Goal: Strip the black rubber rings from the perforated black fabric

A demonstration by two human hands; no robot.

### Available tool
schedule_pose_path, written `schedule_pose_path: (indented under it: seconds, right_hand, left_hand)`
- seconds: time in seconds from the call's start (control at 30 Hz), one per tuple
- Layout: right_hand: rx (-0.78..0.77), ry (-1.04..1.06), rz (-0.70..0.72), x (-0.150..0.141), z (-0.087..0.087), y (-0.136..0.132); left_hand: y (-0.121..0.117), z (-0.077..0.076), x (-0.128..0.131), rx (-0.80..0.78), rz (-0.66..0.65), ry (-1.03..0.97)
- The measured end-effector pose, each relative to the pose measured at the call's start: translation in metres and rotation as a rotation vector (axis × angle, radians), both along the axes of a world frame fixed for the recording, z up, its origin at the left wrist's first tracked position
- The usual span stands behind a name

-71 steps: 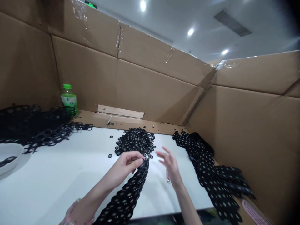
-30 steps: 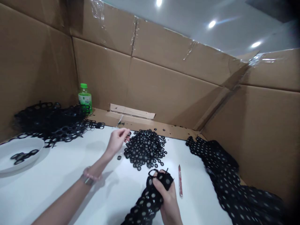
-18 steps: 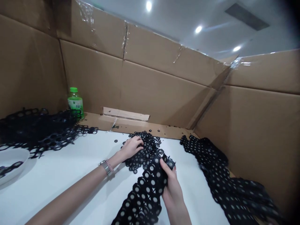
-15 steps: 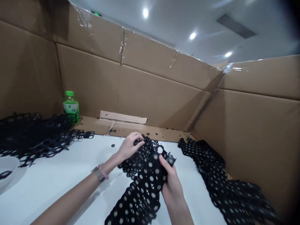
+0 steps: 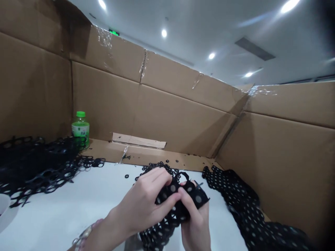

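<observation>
A black perforated strip (image 5: 180,205) with round white-looking holes runs up from the bottom edge to both my hands. My left hand (image 5: 146,202) is closed on its upper end, fingers pinching from the left. On the right side, my right hand (image 5: 195,218) grips the same end, thumb on top. Behind the hands lies a pile of small black rings (image 5: 159,167), mostly hidden by them.
Tall cardboard walls (image 5: 170,111) enclose the white table (image 5: 78,205). A green bottle (image 5: 80,129) stands at the back left beside a heap of emptied black mesh (image 5: 36,164). More perforated strip (image 5: 251,212) lies at the right. A white bowl's rim (image 5: 4,209) shows at far left.
My left hand has come back from the ring pile and closed on the strip's end next to my right hand. The camera has tilted upward.
</observation>
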State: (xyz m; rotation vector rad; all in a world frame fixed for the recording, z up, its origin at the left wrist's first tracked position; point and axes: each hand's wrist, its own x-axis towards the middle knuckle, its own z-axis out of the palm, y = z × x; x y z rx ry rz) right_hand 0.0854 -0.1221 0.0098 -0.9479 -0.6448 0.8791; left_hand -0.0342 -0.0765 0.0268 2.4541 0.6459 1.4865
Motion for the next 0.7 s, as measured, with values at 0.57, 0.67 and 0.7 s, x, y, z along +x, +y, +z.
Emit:
schedule_pose_path:
  seconds: [0.57, 0.67, 0.7]
  right_hand:
    - [0.176, -0.236, -0.026, 0.004, -0.008, -0.012]
    - [0.124, -0.199, 0.005, 0.009, -0.006, -0.018]
    - [0.105, -0.211, 0.025, 0.012, -0.005, -0.019]
  left_hand:
    - [-0.013, 0.002, 0.005, 0.000, 0.059, 0.092]
    - [-0.012, 0.004, 0.001, 0.093, 0.017, 0.160]
    - [-0.012, 0.005, -0.001, 0.133, 0.012, 0.195]
